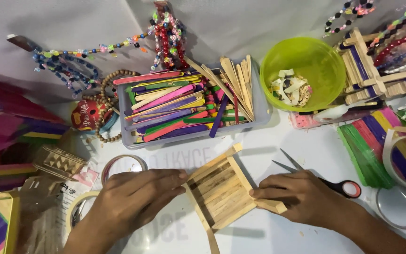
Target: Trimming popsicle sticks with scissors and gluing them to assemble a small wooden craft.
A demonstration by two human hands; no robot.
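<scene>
White desk (306,150), grey tray of coloured sticks (189,106), green bowl (306,70). Centre: plain stick panel (222,190), assembly under way. Left hand (137,197) presses one edge, fingers flat; right hand (301,195) pinches the opposite rail. Aligning that rail squarely seems needed.

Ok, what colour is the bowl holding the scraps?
Bright lime green bowl, clearest in the head view, above the right hand.

My table (306,150): white top | plain-wood stick frame (222,190) flat in front of me | grey tray of coloured sticks (189,106) beyond it | green bowl (308,70) to the tray's right | scissors (325,181) right of the frame | tape rolls (123,164) to its left | bead strings (66,66) at the far edge
</scene>
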